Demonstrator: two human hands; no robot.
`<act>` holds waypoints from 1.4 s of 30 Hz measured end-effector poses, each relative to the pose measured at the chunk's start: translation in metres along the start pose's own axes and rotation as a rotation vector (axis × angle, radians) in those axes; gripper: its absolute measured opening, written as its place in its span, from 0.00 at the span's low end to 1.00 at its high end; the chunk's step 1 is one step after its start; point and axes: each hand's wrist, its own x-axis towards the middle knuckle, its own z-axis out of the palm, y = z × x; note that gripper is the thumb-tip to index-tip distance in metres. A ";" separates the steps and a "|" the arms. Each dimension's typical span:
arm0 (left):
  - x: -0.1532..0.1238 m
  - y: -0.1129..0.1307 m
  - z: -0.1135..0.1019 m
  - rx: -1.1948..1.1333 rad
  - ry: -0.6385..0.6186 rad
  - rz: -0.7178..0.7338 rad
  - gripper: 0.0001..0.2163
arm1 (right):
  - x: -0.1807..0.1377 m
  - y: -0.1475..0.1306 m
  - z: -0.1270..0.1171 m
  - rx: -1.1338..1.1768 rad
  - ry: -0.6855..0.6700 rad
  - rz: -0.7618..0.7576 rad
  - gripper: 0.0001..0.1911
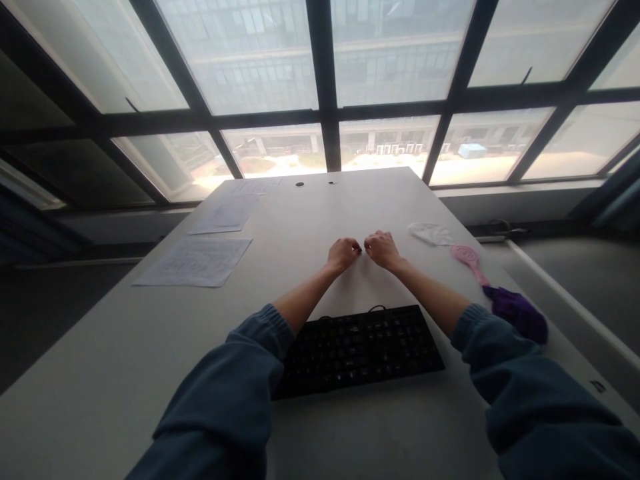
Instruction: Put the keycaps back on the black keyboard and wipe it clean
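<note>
Beyond the black keyboard [360, 350], my left hand [343, 253] and my right hand [383, 250] are close together over the white table. My left fingers are closed in a pinch, with a small dark thing [359, 251] showing at their tips; its kind is too small to tell. The fingers of my right hand are curled closed beside it, and whatever they grip is hidden. Both forearms reach past the keyboard, the left one covering its far left corner. A short loop of black cable [377, 308] shows behind the keyboard's back edge.
Printed paper sheets [195, 263] lie on the left of the table [300, 220]. To the right are a clear plastic bag [433, 233], a pink brush-like thing [465, 254] and a purple cloth [520, 313] near the edge. Large windows [385, 53] stand behind.
</note>
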 end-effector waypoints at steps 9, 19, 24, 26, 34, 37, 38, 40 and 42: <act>-0.035 0.010 -0.044 -0.105 0.018 0.017 0.08 | -0.025 -0.016 -0.024 0.121 0.094 0.018 0.07; -0.156 0.019 -0.077 -0.395 -0.234 0.125 0.11 | -0.134 -0.057 -0.041 0.762 -0.024 -0.029 0.04; -0.171 0.019 -0.056 -0.373 -0.269 0.107 0.12 | -0.153 -0.068 -0.034 0.779 -0.099 -0.001 0.05; -0.172 0.017 -0.051 -0.364 -0.288 0.103 0.12 | -0.155 -0.068 -0.033 0.786 -0.118 0.001 0.05; -0.175 0.013 -0.044 -0.360 -0.289 0.120 0.12 | -0.160 -0.067 -0.032 0.700 -0.085 -0.062 0.07; -0.178 0.013 -0.043 -0.352 -0.256 0.142 0.11 | -0.162 -0.070 -0.034 0.652 -0.060 -0.129 0.08; -0.179 0.013 -0.042 -0.345 -0.244 0.148 0.11 | -0.163 -0.071 -0.035 0.639 -0.053 -0.147 0.08; -0.180 0.014 -0.042 -0.324 -0.224 0.162 0.11 | -0.164 -0.073 -0.037 0.614 -0.047 -0.172 0.08; -0.181 0.014 -0.041 -0.300 -0.209 0.189 0.11 | -0.166 -0.074 -0.037 0.588 -0.043 -0.192 0.09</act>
